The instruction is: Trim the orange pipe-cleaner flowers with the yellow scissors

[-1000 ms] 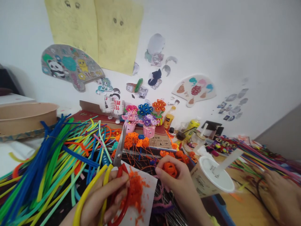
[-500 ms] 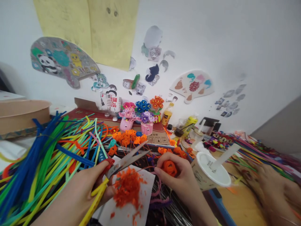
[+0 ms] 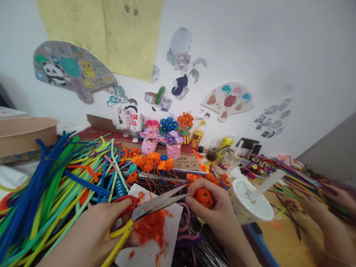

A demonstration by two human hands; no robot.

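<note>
My left hand point(image 3: 111, 218) is closed round the handles of a pair of scissors point(image 3: 150, 207) with red grips. The blades stand slightly apart, and their tips point toward my right hand point(image 3: 210, 207). A yellow pipe cleaner point(image 3: 122, 237) also passes by the fingers of my left hand; whether they grip it I cannot tell. Between thumb and fingers, my right hand pinches an orange pipe-cleaner flower point(image 3: 203, 197), partly hidden by the fingers. Beneath the scissors, a heap of orange fuzz clippings point(image 3: 151, 230) covers part of a white sheet of paper point(image 3: 172, 237).
Bundled coloured pipe cleaners point(image 3: 55, 189) spread at left. Behind lie orange flowers point(image 3: 147, 161) on stems and several potted flowers point(image 3: 172, 148). A lidded cup point(image 3: 247, 207) with a straw stands close to my right hand. At far right are another person's hands point(image 3: 319, 215).
The scissors have turned and moved right and down, bringing the blade tips close to my right fingers. The orange flower stays in my right hand. The other person's hands at right have shifted.
</note>
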